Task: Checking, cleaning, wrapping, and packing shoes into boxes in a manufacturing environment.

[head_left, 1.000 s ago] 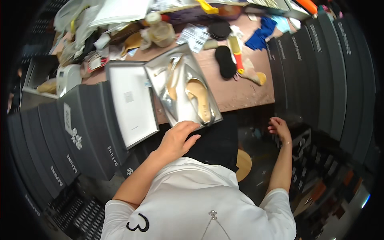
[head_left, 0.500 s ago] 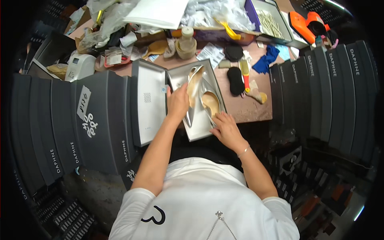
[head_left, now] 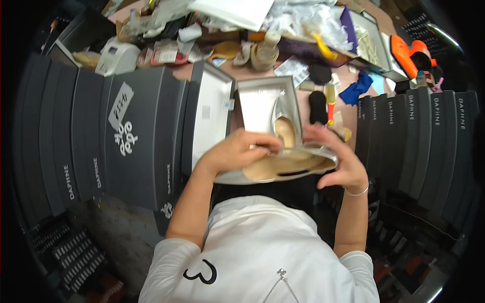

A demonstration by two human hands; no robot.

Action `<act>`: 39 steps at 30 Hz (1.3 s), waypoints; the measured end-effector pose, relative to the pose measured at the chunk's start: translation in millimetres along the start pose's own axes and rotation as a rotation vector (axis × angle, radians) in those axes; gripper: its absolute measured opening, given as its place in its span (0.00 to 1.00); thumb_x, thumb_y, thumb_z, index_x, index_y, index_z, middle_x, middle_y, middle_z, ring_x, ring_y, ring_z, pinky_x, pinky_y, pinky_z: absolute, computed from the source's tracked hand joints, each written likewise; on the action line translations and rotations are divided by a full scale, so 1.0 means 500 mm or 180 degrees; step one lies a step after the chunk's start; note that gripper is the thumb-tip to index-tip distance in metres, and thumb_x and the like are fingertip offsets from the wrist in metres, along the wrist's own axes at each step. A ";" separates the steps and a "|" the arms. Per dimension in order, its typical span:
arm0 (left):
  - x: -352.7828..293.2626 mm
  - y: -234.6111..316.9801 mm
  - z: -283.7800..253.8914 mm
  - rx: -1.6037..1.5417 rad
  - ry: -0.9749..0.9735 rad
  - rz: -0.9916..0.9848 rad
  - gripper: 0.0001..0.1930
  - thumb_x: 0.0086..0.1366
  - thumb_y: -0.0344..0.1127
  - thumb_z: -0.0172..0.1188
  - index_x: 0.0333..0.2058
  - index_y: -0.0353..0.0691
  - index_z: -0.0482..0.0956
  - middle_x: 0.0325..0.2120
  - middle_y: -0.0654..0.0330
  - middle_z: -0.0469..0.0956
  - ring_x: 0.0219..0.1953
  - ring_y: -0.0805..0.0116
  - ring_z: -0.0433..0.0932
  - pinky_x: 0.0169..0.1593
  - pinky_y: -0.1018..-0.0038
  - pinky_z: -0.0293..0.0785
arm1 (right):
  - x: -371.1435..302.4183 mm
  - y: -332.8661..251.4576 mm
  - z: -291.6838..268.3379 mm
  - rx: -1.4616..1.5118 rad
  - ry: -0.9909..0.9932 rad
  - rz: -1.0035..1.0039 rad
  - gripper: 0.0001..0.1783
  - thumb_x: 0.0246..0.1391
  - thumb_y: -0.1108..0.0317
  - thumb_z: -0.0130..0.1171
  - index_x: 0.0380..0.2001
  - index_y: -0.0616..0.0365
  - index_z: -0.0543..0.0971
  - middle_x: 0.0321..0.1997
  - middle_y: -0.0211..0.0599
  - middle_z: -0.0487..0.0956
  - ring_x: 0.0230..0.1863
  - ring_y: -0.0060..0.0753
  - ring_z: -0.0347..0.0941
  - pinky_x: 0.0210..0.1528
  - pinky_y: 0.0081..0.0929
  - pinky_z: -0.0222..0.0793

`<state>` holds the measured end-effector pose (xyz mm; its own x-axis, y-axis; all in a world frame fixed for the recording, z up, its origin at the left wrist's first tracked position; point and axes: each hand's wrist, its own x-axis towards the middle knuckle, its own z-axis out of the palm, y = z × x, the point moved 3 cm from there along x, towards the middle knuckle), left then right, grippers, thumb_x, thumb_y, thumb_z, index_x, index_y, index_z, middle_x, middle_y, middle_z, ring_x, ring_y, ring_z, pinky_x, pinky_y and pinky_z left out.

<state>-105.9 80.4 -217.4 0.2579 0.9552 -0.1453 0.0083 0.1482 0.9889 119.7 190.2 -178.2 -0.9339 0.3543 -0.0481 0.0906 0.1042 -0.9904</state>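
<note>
A silver pointed shoe [head_left: 289, 168] with a beige lining is held sideways over the near edge of an open shoe box [head_left: 247, 96]. My left hand [head_left: 242, 151] is closed on the shoe's upper side, fingers pinching its edge. At the shoe's right end, my right hand [head_left: 348, 164] has its fingers and thumb apart around it; blur hides whether they touch. The matching silver shoe [head_left: 286, 132] lies in the white-lined box, partly covered by the lifted one. Left of the box stands its upturned dark lid [head_left: 212, 106], white inside.
Stacks of dark shoe boxes flank me, left [head_left: 136, 141] and right [head_left: 399, 131]. Behind the open box lie a red-handled brush [head_left: 330, 103], a black oval pad [head_left: 317, 107], a blue cloth [head_left: 356, 89] and a bottle [head_left: 269, 45]. An orange heat gun [head_left: 404, 53] sits far right.
My left hand has lifted one shoe from the box and turned it sideways toward me. My right hand has left the other shoe and moved right, opening beside the lifted one.
</note>
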 end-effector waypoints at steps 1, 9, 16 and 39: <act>-0.005 -0.001 0.009 0.0365 0.0026 0.0053 0.15 0.60 0.21 0.54 0.46 0.33 0.79 0.38 0.56 0.82 0.43 0.66 0.79 0.50 0.73 0.73 | -0.005 -0.005 0.000 -0.0251 0.0026 0.0231 0.50 0.34 0.62 0.77 0.61 0.62 0.66 0.63 0.42 0.68 0.61 0.38 0.66 0.63 0.32 0.58; -0.132 -0.076 0.051 -0.0513 0.2358 -0.0107 0.17 0.67 0.39 0.58 0.49 0.36 0.73 0.43 0.56 0.76 0.46 0.64 0.76 0.49 0.68 0.73 | -0.122 0.038 0.103 0.0497 0.2420 0.1038 0.29 0.41 0.73 0.69 0.50 0.63 0.74 0.48 0.40 0.76 0.51 0.32 0.72 0.55 0.26 0.66; -0.110 -0.214 0.081 -0.3972 0.2401 -0.1000 0.16 0.68 0.43 0.53 0.49 0.40 0.69 0.36 0.57 0.76 0.38 0.60 0.78 0.43 0.64 0.77 | -0.062 -0.020 0.204 -0.0817 0.0190 0.0331 0.42 0.46 0.63 0.70 0.62 0.65 0.63 0.64 0.53 0.65 0.66 0.50 0.61 0.65 0.32 0.57; -0.188 -0.067 0.096 -0.1480 0.1109 0.0835 0.49 0.62 0.62 0.56 0.70 0.48 0.39 0.62 0.52 0.55 0.64 0.61 0.57 0.64 0.66 0.59 | 0.084 0.221 0.092 -0.1900 -0.0411 0.1023 0.60 0.39 0.75 0.62 0.70 0.60 0.35 0.69 0.59 0.55 0.65 0.54 0.62 0.59 0.34 0.67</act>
<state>-83.8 -26.4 -235.5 -0.1357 0.9905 0.0211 -0.4529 -0.0810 0.8879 74.6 173.7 -295.4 -0.8591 0.3436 -0.3793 0.5103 0.5194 -0.6854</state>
